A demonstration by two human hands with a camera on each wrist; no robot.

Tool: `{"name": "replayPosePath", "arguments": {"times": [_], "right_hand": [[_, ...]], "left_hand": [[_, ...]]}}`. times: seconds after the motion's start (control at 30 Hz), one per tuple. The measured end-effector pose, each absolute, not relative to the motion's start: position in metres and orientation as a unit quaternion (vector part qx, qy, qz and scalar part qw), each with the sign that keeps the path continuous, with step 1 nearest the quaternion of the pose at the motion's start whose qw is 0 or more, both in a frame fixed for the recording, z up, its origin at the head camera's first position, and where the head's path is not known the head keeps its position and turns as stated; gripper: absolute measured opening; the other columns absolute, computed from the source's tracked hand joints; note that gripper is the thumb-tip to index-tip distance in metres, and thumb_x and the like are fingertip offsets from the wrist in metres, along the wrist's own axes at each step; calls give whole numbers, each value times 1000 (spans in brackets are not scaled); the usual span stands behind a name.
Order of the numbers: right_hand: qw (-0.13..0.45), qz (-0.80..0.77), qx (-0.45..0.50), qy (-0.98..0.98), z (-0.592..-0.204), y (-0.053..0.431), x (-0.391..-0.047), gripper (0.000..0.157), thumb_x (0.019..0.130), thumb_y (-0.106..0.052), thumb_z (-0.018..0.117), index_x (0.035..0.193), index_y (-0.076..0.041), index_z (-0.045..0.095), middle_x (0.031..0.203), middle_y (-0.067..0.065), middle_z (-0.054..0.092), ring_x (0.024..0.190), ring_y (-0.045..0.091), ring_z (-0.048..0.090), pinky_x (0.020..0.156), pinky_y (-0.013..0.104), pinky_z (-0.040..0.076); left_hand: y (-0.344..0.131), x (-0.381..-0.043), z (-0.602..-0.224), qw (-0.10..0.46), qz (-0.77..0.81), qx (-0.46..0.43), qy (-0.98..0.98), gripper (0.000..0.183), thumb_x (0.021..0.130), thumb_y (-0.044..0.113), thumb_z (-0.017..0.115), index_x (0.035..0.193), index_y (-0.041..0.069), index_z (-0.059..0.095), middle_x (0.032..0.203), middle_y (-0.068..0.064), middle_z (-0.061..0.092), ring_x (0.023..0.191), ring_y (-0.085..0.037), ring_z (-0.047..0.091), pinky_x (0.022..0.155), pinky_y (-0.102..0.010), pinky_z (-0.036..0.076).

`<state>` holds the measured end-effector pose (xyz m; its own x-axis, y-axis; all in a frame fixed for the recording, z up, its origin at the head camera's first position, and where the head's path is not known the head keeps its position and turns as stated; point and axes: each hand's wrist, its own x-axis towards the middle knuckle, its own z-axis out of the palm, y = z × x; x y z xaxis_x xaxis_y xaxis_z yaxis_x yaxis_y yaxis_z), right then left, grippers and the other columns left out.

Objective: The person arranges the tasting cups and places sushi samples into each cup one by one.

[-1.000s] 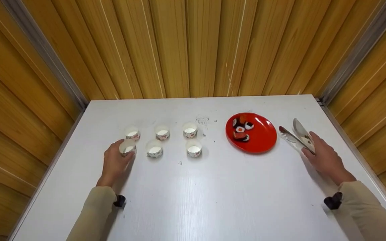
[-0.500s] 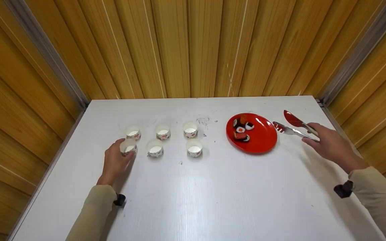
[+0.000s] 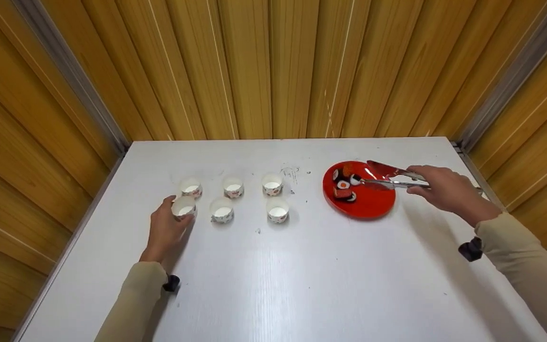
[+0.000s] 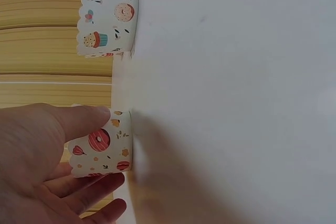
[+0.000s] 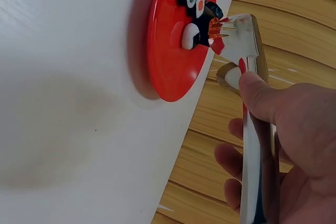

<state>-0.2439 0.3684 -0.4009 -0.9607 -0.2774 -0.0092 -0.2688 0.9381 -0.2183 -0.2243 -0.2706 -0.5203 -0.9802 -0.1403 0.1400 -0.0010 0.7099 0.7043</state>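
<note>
My left hand [image 3: 164, 232] holds a small paper baking cup [image 3: 185, 213] at the front left of a group of cups. In the left wrist view, this cup [image 4: 100, 142] stands on the table, printed with doughnuts, with the thumb on its near side and fingers beyond. With my right hand [image 3: 449, 191] I grip metal serving tongs [image 3: 406, 184], their two ends spread over a red plate [image 3: 373, 206]. Several toy-like sushi pieces [image 3: 343, 185] lie on the plate's left half. The toothed lower end of the tongs is close to a white-and-black piece [image 5: 190, 36]; contact cannot be told.
Other paper cups [image 3: 221, 213] stand in two rows on the white table [image 3: 273, 285], left of the plate. Wood-patterned panels [image 3: 273, 71] rise behind the table and along both sides. Dark scuff marks show on the tabletop behind the cups.
My right hand has lifted the tongs from the table's right side and moved them left over the plate, their ends spreading apart. My left hand has stayed on its cup.
</note>
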Motion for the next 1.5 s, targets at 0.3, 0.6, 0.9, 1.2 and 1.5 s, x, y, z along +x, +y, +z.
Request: {"name": "replayPosePath", "arguments": {"times": [0.3, 0.6, 0.9, 1.2, 1.5], "right_hand": [[26, -79, -173, 981, -400, 347, -253, 47, 93, -19, 77, 136, -7, 62, 127, 20, 68, 111, 41, 64, 85, 63, 53], [21, -56, -200, 978, -401, 333, -259, 47, 92, -17, 78, 137, -11, 64, 118, 16, 71, 98, 34, 66, 76, 54, 55], [27, -52, -202, 978, -407, 322, -263, 48, 91, -15, 80, 137, -10, 66, 112, 12, 73, 88, 27, 64, 73, 48, 54], [28, -60, -210, 975, -413, 317, -266, 48, 89, -13, 81, 135, -9, 67, 110, 10, 75, 91, 28, 65, 74, 48, 54], [15, -61, -217, 974, -418, 316, -268, 41, 89, -12, 81, 129, -12, 72, 106, 7, 76, 89, 27, 66, 69, 44, 53]], "left_hand": [[-270, -226, -520, 96, -363, 31, -926, 64, 91, 12, 78, 142, -11, 46, 134, -29, 59, 125, -41, 58, 105, -54, 45], [-271, -225, -521, 101, -352, 39, -930, 66, 90, 12, 78, 143, -9, 47, 127, -29, 64, 109, -38, 65, 95, -51, 50], [-270, -225, -522, 89, -356, 46, -929, 64, 92, 14, 78, 144, -5, 47, 133, -26, 62, 121, -38, 61, 103, -53, 46], [-273, -226, -525, 86, -354, 48, -930, 68, 91, 16, 79, 146, -4, 45, 135, -27, 61, 123, -40, 59, 104, -54, 45], [-273, -225, -522, 91, -341, 51, -934, 66, 90, 17, 80, 141, -8, 48, 123, -29, 65, 111, -41, 63, 99, -54, 47]]}}
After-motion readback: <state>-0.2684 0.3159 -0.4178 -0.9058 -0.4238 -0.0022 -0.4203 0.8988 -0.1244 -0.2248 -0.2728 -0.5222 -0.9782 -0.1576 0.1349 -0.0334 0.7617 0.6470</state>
